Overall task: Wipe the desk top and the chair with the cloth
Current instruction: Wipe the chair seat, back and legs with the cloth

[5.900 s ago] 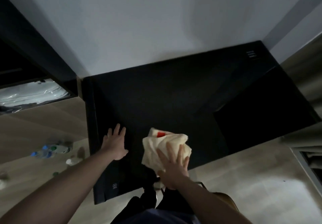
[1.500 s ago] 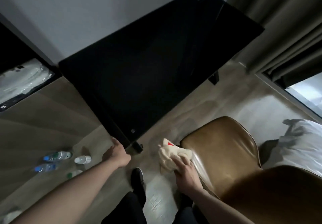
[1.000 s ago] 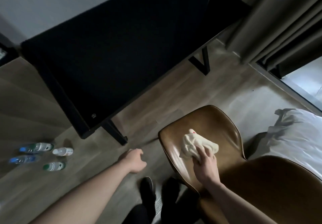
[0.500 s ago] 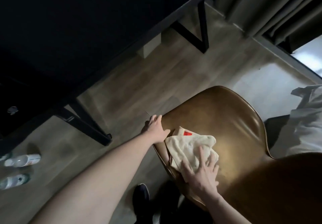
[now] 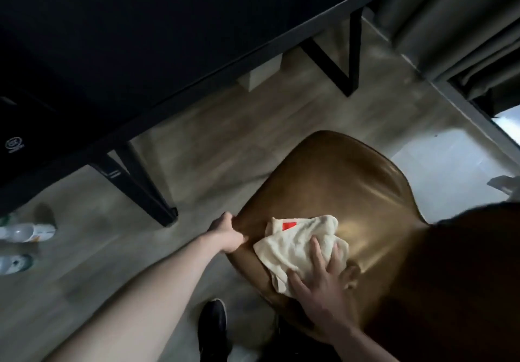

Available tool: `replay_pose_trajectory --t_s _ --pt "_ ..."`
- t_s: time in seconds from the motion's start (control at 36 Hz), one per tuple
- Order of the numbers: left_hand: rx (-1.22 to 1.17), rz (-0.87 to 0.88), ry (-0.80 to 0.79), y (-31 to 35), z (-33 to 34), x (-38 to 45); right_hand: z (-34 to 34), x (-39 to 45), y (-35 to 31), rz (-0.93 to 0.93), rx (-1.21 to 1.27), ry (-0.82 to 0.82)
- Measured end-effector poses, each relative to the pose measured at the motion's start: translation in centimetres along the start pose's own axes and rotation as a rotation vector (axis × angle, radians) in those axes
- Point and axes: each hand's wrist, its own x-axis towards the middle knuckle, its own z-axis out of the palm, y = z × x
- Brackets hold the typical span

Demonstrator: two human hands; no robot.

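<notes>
Step in hand: chair wipe. Your right hand (image 5: 323, 277), fingers spread flat, presses the cream cloth (image 5: 298, 240) onto the brown chair seat (image 5: 351, 181); your left hand (image 5: 229, 233) grips the seat's edge. Next: sweep across the unwiped far side.

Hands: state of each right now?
Left hand: grips the front edge of the chair seat.
Right hand: open, fingers spread flat, pressing the cloth onto the seat.
</notes>
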Motion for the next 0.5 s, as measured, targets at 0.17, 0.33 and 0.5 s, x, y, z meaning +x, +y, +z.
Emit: replay_pose_trajectory --t_s 0.17,0.33,0.5 --pt "-0.152 -0.151 -0.072 -3.5 2.7 -2.0 -2.3 2.5 1.3 -0.19 -0.143 -0.121" --pt "-0.183 -0.206 -0.126 -3.0 3.5 -3.2 -3.6 4.3 2.1 -0.325 -0.182 -0.165" --pt "-0.257 -0.215 -0.153 -3.2 5.2 -3.0 -3.5 5.2 3.9 -0.381 -0.223 -0.134"
